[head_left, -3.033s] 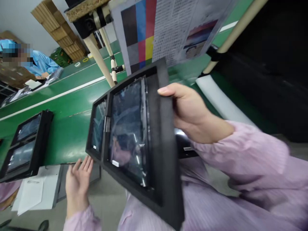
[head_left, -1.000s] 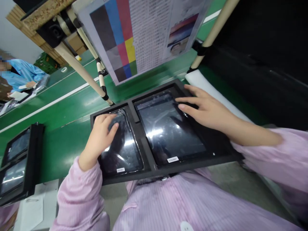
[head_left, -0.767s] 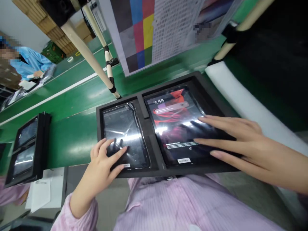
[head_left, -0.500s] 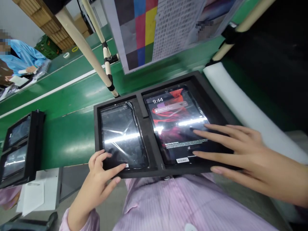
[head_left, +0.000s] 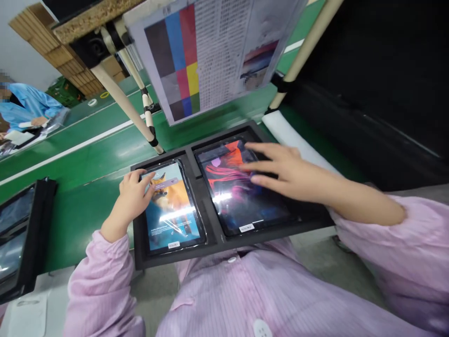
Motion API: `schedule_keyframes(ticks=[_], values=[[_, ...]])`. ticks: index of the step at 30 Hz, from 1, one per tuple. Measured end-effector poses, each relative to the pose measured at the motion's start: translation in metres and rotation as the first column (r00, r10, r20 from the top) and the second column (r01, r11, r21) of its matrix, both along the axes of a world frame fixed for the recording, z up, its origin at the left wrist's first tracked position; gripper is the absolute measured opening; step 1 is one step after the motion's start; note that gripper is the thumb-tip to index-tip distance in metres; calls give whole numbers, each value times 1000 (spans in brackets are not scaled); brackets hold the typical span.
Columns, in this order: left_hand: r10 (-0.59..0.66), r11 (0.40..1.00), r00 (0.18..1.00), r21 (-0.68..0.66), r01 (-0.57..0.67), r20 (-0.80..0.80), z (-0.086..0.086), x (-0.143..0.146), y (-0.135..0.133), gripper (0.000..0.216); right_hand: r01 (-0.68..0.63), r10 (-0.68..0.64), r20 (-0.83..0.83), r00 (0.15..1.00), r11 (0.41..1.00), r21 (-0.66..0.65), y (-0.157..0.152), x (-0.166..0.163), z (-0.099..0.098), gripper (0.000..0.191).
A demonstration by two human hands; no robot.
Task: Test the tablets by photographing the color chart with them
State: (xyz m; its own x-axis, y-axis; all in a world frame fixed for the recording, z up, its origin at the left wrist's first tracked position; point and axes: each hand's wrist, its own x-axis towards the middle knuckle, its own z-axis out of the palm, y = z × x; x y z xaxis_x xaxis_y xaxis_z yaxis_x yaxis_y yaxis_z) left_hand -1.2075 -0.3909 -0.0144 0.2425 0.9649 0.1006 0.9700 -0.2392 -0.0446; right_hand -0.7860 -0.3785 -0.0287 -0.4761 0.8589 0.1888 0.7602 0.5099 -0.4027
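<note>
Two tablets lie screen up, side by side in a black foam tray [head_left: 206, 206]. The left tablet [head_left: 175, 206] is lit and shows a fox picture. My left hand [head_left: 135, 194] is at its upper left corner, fingers apart and bent over the edge of the screen, holding nothing. On the right tablet [head_left: 235, 187] a red and purple wallpaper glows. Over its upper right part my right hand [head_left: 280, 171] is spread with fingertips at or just above the glass; contact I cannot tell. Each tablet has a small white label near its lower edge.
A second black tray with tablets [head_left: 21, 229] stands at the left on the green bench [head_left: 87, 201]. Behind my tray hangs a printed colour chart [head_left: 206, 56] between pipe posts [head_left: 122, 103]. White foam [head_left: 298, 140] lies at the right. A person in blue [head_left: 31, 105] works far left.
The left tablet's dark screen has lit up with the fox picture. Clock and text have gone from the right screen. Both hands have moved up the screens, away from the lower edges.
</note>
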Motion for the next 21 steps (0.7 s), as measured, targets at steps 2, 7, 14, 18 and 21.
schedule_keyframes(ticks=[2, 7, 14, 18, 21], values=[[-36, 999, 999, -32, 36, 2, 0, 4, 10, 45, -196, 198, 20, 980, 977, -79, -15, -2, 0, 38], [26, 995, 1000, -96, -25, 8, 4, 12, 26, 48, -140, 140, 43, 989, 990, 15, -41, 4, -12, 38], [-29, 971, 998, -237, 15, -54, 14, 11, 30, 86, 128, -111, -136, 985, 985, 120, -55, 22, -6, 44], [43, 987, 999, -153, -44, -5, 11, 4, 46, 41, 420, -410, -144, 901, 907, 44, -46, 34, -15, 49], [64, 993, 996, -104, -58, 54, 9, -1, 53, 41, 649, -647, 46, 761, 760, -38, -34, 52, -40, 59]])
